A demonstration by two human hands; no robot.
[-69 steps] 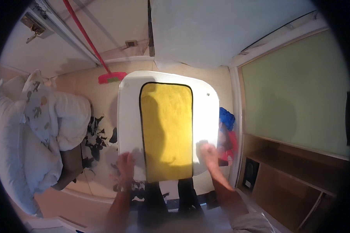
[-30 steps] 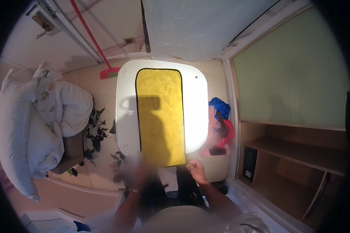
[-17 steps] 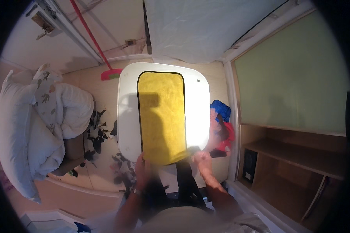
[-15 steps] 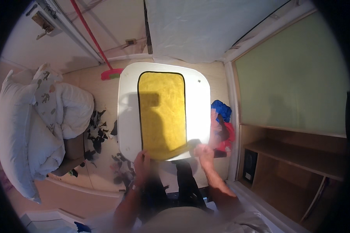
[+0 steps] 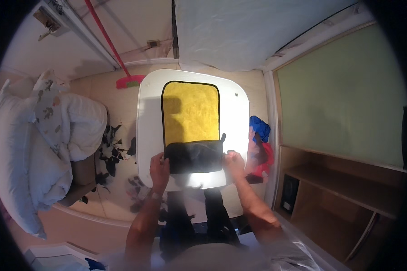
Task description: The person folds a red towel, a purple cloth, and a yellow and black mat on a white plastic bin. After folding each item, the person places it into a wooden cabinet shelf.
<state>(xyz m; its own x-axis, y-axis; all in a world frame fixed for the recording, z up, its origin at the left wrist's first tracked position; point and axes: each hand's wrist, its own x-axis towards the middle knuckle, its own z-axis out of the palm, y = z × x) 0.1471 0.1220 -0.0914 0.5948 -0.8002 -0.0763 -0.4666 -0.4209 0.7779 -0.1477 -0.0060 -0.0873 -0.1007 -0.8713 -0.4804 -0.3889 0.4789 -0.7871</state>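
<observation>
A yellow cloth [image 5: 194, 113] with dark edging lies on a white table with rounded corners [image 5: 235, 113]. Its near end is folded over, so a dark grey underside [image 5: 194, 156] faces up. A small dark loop sticks out at the right end of the folded part. At the fold's left edge, my left hand [image 5: 159, 170] is closed with the fingertips on the cloth. My right hand [image 5: 234, 166] sits at the opposite edge, its fingers bent and pinched against the cloth's side.
Left of the table, dark scraps [image 5: 112, 156] litter the floor near a heap of white bedding [image 5: 45, 140]. A red-handled broom [image 5: 130, 81] leans at the back left. Blue and red fabric [image 5: 260, 128] lies by the table's right side, near wooden shelving [image 5: 339, 185].
The cloth's near end has been folded away from me onto the yellow part, bringing its dark underside up. Both hands have moved from the table's front edge to beside the fold.
</observation>
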